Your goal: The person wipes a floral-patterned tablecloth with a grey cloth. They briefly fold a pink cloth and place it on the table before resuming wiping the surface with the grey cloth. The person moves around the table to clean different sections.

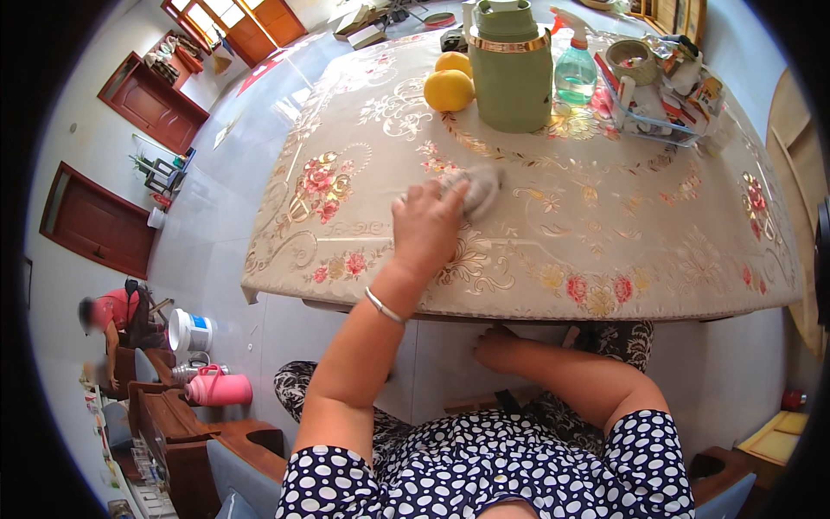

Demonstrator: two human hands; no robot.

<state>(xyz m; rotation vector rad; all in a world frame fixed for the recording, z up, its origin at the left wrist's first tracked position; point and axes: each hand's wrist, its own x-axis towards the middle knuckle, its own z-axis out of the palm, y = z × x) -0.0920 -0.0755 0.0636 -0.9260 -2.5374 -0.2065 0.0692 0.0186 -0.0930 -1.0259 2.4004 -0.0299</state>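
Note:
My left hand (pixel 428 221), with a silver bangle on its wrist, reaches over the table and presses on a greyish cloth (pixel 482 192). The cloth is bunched and blurred, flat against the floral tablecloth (pixel 536 225). Below the table's near edge, my right hand (pixel 499 348) hangs low over my lap; its fingers are too unclear to read. Beyond the cloth stand a green thermos (pixel 513 82) and two yellow-orange round fruits, the nearer fruit (pixel 449 90) touching the thermos or nearly so.
Right of the thermos are a spray bottle (pixel 575 69) and a clear basket (pixel 661 128) crammed with small items. On the floor at left stand a white bucket (pixel 188 330) and a pink thermos (pixel 220 388). Another person (pixel 121 316) bends over there beside wooden chairs.

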